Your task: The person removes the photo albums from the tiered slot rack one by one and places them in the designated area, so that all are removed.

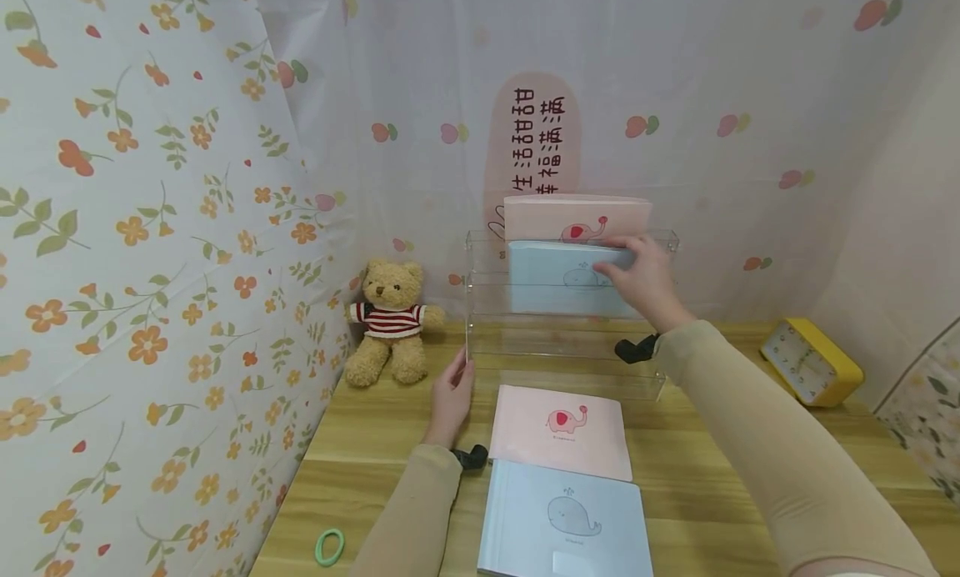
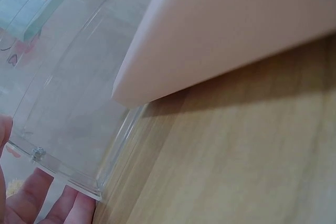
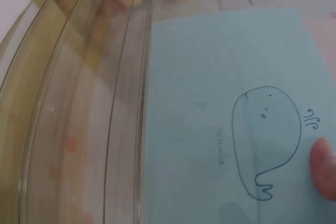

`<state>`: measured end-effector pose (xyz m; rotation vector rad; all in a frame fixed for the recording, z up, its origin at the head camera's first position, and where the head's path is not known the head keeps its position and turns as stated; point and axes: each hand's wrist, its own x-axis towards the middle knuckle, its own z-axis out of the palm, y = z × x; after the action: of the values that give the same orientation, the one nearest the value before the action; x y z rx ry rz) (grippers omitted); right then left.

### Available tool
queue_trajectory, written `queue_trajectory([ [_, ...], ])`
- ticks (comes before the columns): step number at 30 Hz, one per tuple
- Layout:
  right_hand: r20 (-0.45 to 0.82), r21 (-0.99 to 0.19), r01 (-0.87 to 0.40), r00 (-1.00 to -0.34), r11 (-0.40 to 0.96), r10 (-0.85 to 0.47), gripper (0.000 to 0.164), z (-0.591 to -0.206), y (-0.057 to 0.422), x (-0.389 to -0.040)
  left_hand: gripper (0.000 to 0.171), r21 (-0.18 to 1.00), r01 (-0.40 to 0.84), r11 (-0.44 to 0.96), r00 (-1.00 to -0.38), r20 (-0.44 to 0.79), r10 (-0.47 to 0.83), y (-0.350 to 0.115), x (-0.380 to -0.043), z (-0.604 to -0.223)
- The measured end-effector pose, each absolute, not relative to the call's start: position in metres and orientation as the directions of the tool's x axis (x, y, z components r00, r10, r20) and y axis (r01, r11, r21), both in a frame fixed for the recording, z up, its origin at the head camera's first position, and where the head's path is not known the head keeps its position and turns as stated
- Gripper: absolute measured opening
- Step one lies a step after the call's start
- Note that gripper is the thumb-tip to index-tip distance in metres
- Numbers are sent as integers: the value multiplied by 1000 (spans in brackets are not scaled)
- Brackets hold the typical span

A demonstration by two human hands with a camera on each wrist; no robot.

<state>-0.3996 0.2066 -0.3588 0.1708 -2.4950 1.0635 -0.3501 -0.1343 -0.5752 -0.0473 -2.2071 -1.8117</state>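
Observation:
A clear acrylic rack [image 1: 489, 362] with stepped tiers stands on the wooden table. My left hand [image 1: 452, 396] holds its left side panel; in the left wrist view the fingers [image 2: 32, 195] show beyond the panel's edge. My right hand [image 1: 647, 278] pinches the upper right part of a light blue whale booklet [image 1: 543, 268], thumb on its front cover. That booklet is upright at an upper tier; the right wrist view shows its whale drawing [image 3: 268, 135] up close. Behind it, a pink elephant booklet [image 1: 536, 214] stands higher, partly covered.
On the table before the rack lie another pink elephant booklet [image 1: 517, 431] and a blue whale booklet [image 1: 517, 510]. A teddy bear [image 1: 392, 323] sits left of the rack, a yellow clock [image 1: 813, 362] at right. A green ring [image 1: 330, 547] lies front left. Patterned cloth [image 1: 420, 77] hangs behind.

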Motion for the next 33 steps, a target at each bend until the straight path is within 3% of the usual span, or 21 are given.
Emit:
queue_trajectory([
  [5, 428, -686, -263, -900, 679, 84, 31, -356, 201, -394, 47, 962, 186, 201, -963, 219, -157, -135, -350, -577],
  [11, 524, -704, -306, -833, 641, 178, 25, -354, 190, -380, 44, 966, 169, 197, -966, 202, -159, -134, -348, -579],
  [20, 746, -638, -523, -603, 566, 284, 21, -338, 197, -350, 47, 962, 191, 195, -962, 222, -156, -135, -351, -576],
  [33, 694, -720, -443, -457, 535, 556, 23, -353, 254, -272, 48, 958, 202, 203, -958, 236, -161, -134, -353, -580],
])
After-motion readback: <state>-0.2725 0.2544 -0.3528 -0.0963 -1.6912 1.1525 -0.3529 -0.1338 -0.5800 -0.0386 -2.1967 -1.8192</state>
